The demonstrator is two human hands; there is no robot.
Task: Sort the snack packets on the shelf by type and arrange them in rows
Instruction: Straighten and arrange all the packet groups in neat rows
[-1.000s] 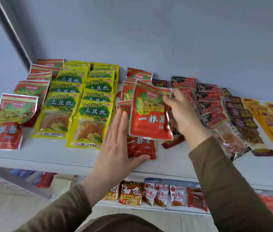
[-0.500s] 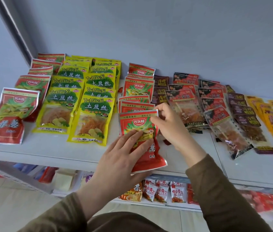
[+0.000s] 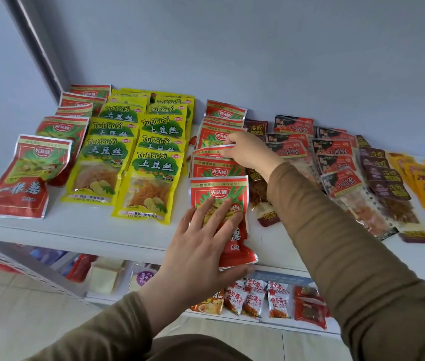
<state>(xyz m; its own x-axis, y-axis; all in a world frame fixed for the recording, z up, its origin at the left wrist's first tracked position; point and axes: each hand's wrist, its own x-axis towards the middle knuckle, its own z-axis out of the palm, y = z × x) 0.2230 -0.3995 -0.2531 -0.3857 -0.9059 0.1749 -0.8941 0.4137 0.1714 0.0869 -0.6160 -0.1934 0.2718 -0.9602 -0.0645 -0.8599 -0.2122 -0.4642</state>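
Lining up the red packets

The left hand lies flat on the front red snack packet at the shelf edge. The right hand pinches another packet's top corner. They look light, floppy and slippery; hold the flat edge.

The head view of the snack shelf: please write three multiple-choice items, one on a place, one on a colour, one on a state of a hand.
1. Where do the yellow packets lie?
A. left of the middle red row
B. at the far right
C. on the floor

2. What colour is the front packet under the left hand?
A. purple
B. red
C. blue

3. What does the right hand do?
A. hangs idle
B. presses flat
C. pinches a red packet's edge

Key: 1 A, they lie beside that row; 2 B, red wrapper; 3 C, fingers close on the edge.
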